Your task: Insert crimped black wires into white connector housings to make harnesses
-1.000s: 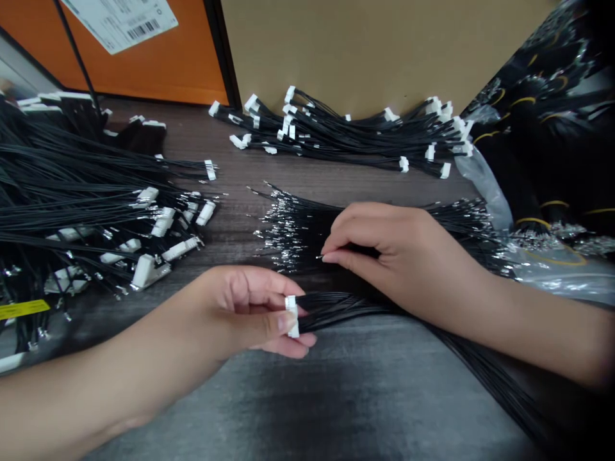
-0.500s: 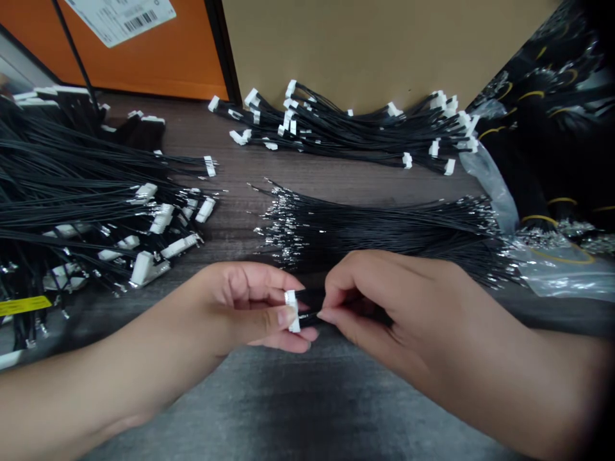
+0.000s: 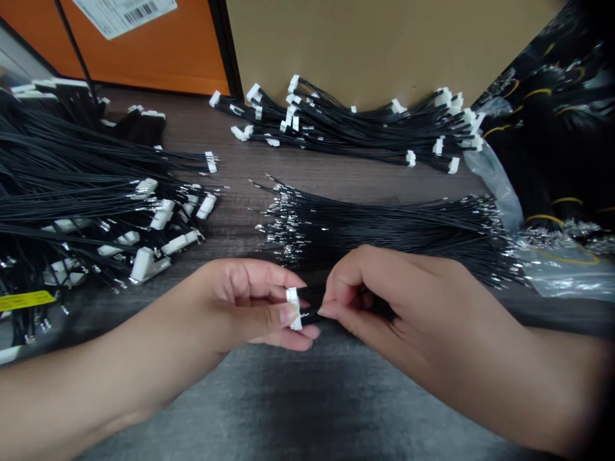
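Note:
Between thumb and fingers, my left hand [image 3: 254, 304] grips a white plastic connector housing [image 3: 295, 308]. Black wires run from its right side toward my right hand [image 3: 379, 307]. My right thumb and index finger pinch a thin black wire [image 3: 312, 314], whose metal tip lies at the housing's right face. How deep that tip sits in the housing I cannot tell. Just beyond both hands lies a spread bundle of loose black wires [image 3: 384, 221] with silver crimp terminals at both ends. My right hand's curled fingers hide part of the held wires.
Wires with white connectors at both ends form a pile [image 3: 355, 131] against a tan box [image 3: 365, 45]. At left, a heap of black wires [image 3: 86, 153] carries white connectors near an orange box [image 3: 158, 57]. Banded wire bundles [image 3: 542, 166] and a clear plastic bag [image 3: 571, 275] are at right.
The wire pinched in my right hand has moved slightly left, so less of its metal tip shows beside the housing. The whole view has shifted a little.

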Demonstrator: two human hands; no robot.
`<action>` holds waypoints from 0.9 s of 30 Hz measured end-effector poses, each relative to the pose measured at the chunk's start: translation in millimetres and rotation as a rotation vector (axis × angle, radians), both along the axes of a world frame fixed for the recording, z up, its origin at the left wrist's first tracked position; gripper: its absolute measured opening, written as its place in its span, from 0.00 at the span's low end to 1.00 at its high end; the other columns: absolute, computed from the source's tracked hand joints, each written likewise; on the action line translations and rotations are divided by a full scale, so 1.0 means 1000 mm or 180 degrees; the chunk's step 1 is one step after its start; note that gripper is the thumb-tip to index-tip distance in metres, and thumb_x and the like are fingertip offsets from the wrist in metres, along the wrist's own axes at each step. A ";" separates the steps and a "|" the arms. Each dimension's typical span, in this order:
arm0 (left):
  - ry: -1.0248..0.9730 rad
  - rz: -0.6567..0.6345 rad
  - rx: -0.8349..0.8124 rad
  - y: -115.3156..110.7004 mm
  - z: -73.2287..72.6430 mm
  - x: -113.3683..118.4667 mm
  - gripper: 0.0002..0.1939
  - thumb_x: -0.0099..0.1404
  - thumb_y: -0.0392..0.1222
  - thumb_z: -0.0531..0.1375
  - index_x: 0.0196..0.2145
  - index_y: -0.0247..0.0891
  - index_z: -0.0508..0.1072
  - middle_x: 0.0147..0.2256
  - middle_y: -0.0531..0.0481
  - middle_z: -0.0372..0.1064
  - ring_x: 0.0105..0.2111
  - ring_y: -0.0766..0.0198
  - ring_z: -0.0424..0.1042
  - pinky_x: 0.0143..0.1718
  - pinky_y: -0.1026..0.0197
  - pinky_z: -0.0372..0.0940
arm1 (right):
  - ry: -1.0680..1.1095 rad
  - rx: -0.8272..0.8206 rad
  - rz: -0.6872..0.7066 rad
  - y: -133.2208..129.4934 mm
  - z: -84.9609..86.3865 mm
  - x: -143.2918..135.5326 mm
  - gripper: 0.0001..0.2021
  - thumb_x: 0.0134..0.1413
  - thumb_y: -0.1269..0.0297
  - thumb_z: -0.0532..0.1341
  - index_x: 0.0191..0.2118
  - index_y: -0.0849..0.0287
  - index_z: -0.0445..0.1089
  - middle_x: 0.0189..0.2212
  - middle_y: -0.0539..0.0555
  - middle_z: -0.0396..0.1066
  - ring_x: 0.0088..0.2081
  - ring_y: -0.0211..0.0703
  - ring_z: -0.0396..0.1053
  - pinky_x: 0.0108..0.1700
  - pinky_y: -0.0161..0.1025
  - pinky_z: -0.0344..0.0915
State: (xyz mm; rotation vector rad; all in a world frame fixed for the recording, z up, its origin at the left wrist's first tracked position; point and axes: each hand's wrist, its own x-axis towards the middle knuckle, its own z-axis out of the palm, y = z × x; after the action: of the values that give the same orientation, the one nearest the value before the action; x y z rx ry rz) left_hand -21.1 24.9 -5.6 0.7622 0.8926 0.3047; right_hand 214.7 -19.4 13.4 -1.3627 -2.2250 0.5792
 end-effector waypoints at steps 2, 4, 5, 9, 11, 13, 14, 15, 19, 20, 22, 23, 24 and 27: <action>0.0010 0.0037 -0.0005 0.000 0.001 0.002 0.06 0.68 0.35 0.74 0.43 0.39 0.86 0.40 0.49 0.88 0.43 0.56 0.89 0.49 0.61 0.82 | -0.0153 0.0024 0.0171 -0.001 -0.001 0.001 0.10 0.67 0.74 0.58 0.35 0.56 0.72 0.31 0.45 0.79 0.28 0.31 0.75 0.29 0.28 0.65; 0.0066 0.0084 0.0050 -0.001 0.004 0.004 0.04 0.69 0.34 0.72 0.42 0.38 0.86 0.38 0.51 0.88 0.42 0.58 0.89 0.47 0.63 0.81 | -0.0238 0.0109 0.0333 -0.001 -0.002 0.002 0.11 0.70 0.73 0.56 0.36 0.56 0.73 0.33 0.47 0.80 0.31 0.34 0.76 0.29 0.29 0.65; 0.0111 0.0095 0.0089 -0.001 0.006 0.006 0.04 0.69 0.33 0.71 0.42 0.37 0.86 0.37 0.52 0.88 0.42 0.59 0.88 0.47 0.63 0.80 | -0.0237 0.0157 0.0354 -0.001 -0.002 0.001 0.12 0.70 0.73 0.55 0.36 0.57 0.73 0.33 0.48 0.80 0.30 0.34 0.75 0.29 0.30 0.65; 0.0239 0.0099 0.0105 -0.002 0.012 0.009 0.04 0.69 0.33 0.71 0.40 0.38 0.86 0.36 0.54 0.88 0.42 0.59 0.88 0.48 0.62 0.81 | -0.0101 0.0158 0.0178 -0.001 0.000 -0.002 0.11 0.68 0.75 0.56 0.36 0.56 0.73 0.31 0.47 0.79 0.26 0.31 0.72 0.25 0.28 0.62; 0.0253 0.0113 0.0056 -0.002 0.012 0.009 0.04 0.68 0.34 0.72 0.41 0.39 0.86 0.36 0.53 0.88 0.43 0.57 0.89 0.49 0.60 0.81 | 0.0054 0.0033 -0.0026 0.000 0.001 -0.004 0.12 0.69 0.72 0.57 0.33 0.55 0.73 0.27 0.45 0.77 0.22 0.30 0.69 0.23 0.28 0.60; 0.0268 0.0168 0.0024 -0.003 0.012 0.009 0.05 0.68 0.34 0.72 0.42 0.38 0.85 0.36 0.53 0.87 0.43 0.56 0.89 0.48 0.60 0.82 | 0.0202 -0.0090 -0.0202 0.000 0.002 -0.005 0.16 0.72 0.71 0.56 0.29 0.54 0.71 0.24 0.44 0.76 0.20 0.30 0.68 0.21 0.28 0.59; 0.0289 0.0207 0.0021 -0.003 0.011 0.009 0.04 0.68 0.34 0.71 0.42 0.38 0.85 0.35 0.53 0.87 0.43 0.56 0.89 0.48 0.60 0.82 | 0.0237 -0.0111 -0.0224 -0.001 0.002 -0.005 0.18 0.73 0.71 0.55 0.28 0.54 0.70 0.23 0.44 0.75 0.20 0.30 0.68 0.21 0.28 0.59; 0.0301 0.0232 0.0025 -0.003 0.011 0.008 0.04 0.69 0.34 0.71 0.41 0.38 0.84 0.35 0.54 0.87 0.42 0.56 0.89 0.47 0.60 0.81 | 0.0232 -0.0090 -0.0176 -0.002 0.002 -0.004 0.18 0.72 0.72 0.55 0.28 0.54 0.69 0.24 0.43 0.76 0.21 0.29 0.69 0.22 0.28 0.60; 0.0223 0.0163 0.0016 -0.003 0.012 0.007 0.04 0.68 0.34 0.71 0.41 0.39 0.84 0.35 0.54 0.87 0.43 0.56 0.89 0.48 0.60 0.81 | 0.0128 0.0234 0.0214 -0.007 -0.006 -0.003 0.13 0.69 0.74 0.58 0.30 0.55 0.62 0.28 0.43 0.76 0.28 0.31 0.72 0.29 0.29 0.63; 0.0202 0.0150 0.0012 -0.004 0.012 0.007 0.04 0.68 0.35 0.71 0.41 0.39 0.84 0.35 0.54 0.87 0.43 0.57 0.88 0.48 0.60 0.81 | 0.0191 0.0303 0.0290 -0.008 -0.008 -0.003 0.14 0.69 0.74 0.58 0.30 0.55 0.60 0.29 0.44 0.76 0.29 0.31 0.72 0.31 0.29 0.64; 0.0221 0.0165 -0.0009 -0.004 0.012 0.006 0.04 0.68 0.34 0.71 0.41 0.39 0.85 0.35 0.55 0.87 0.41 0.58 0.88 0.46 0.62 0.81 | 0.0384 0.0355 0.0424 -0.010 -0.011 -0.005 0.15 0.70 0.74 0.58 0.30 0.55 0.57 0.29 0.45 0.75 0.31 0.32 0.73 0.33 0.29 0.66; 0.0249 0.0172 -0.0029 -0.005 0.011 0.006 0.05 0.68 0.34 0.71 0.41 0.39 0.85 0.35 0.55 0.87 0.41 0.59 0.88 0.45 0.63 0.81 | 0.0451 0.0319 0.0460 -0.010 -0.012 -0.006 0.16 0.70 0.74 0.58 0.30 0.55 0.57 0.29 0.45 0.75 0.31 0.33 0.73 0.34 0.30 0.67; 0.0276 0.0185 -0.0037 -0.005 0.010 0.006 0.05 0.68 0.34 0.71 0.41 0.39 0.85 0.35 0.55 0.86 0.41 0.59 0.87 0.45 0.63 0.81 | 0.0449 0.0250 0.0437 -0.009 -0.011 -0.006 0.15 0.70 0.74 0.58 0.30 0.55 0.58 0.29 0.45 0.76 0.31 0.33 0.73 0.33 0.30 0.67; 0.0170 0.0262 0.0044 -0.007 0.002 0.008 0.03 0.67 0.35 0.74 0.39 0.39 0.86 0.34 0.55 0.86 0.39 0.60 0.87 0.43 0.64 0.81 | 0.0171 -0.0007 0.0128 0.005 -0.003 0.001 0.09 0.68 0.71 0.63 0.35 0.54 0.68 0.30 0.45 0.78 0.28 0.36 0.74 0.28 0.33 0.66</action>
State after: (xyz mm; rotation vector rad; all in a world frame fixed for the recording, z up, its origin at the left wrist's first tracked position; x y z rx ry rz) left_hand -12.8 17.9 -3.3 0.7503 0.9749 0.3649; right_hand 215.7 -14.9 10.4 -1.2909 -2.2139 0.6255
